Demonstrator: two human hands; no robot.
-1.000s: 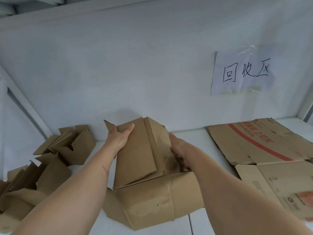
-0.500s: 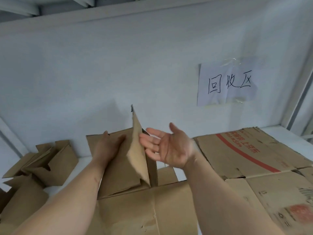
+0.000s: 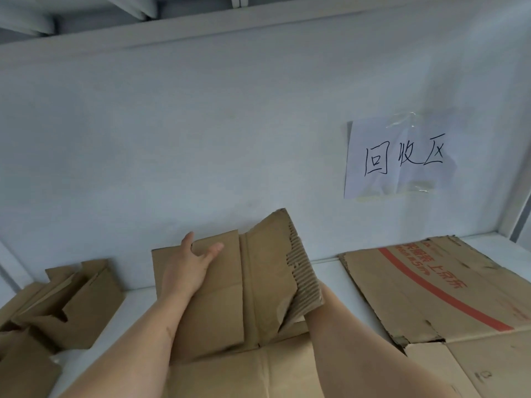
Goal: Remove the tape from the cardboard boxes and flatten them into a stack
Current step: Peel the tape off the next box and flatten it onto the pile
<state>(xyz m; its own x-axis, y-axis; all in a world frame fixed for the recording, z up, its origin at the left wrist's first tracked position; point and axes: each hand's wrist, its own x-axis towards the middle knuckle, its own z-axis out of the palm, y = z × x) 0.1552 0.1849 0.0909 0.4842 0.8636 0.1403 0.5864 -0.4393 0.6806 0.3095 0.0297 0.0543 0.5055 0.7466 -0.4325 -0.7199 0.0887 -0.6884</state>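
A plain brown cardboard box lies opened out in front of me on the white table. My left hand presses flat on its left flap, fingers spread. The right flap, with a torn corrugated edge, stands tilted up. My right hand is hidden behind that flap; only the forearm shows, so I cannot tell how it holds the flap. No tape is visible on this box.
A flattened box with red print lies at the right, on top of more flat cardboard. Several unflattened small boxes are piled at the left. A paper sign hangs on the white back wall.
The upright flap has swung over to the right. My right hand, open in the air before, has gone behind it. My left hand stays pressed on the left flap.
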